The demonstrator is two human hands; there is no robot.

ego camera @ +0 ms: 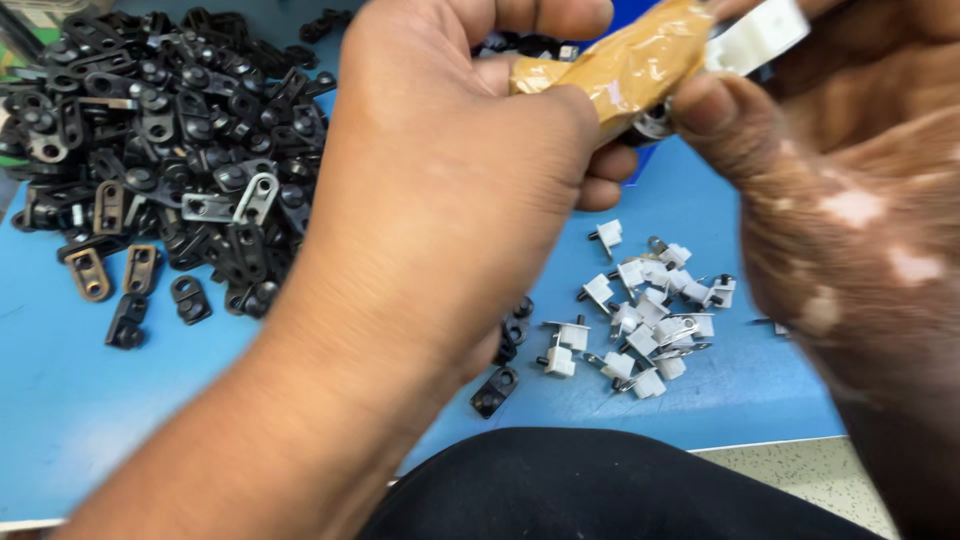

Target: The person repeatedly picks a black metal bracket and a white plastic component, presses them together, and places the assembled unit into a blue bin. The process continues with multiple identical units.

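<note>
My left hand is raised close to the camera, fingers closed around a tan, tape-wrapped piece. My right hand meets it from the right and pinches a small white plastic part at the end of that tan piece. A bit of metal shows just under the tan piece, between the two hands. Both hands hover above a blue table. Below them lies a small heap of white plastic clips with metal pins.
A large pile of black metal brackets covers the table's back left, with a few brownish ones at its edge. Two or three black brackets lie near the front edge. My dark-clothed lap is below the table edge.
</note>
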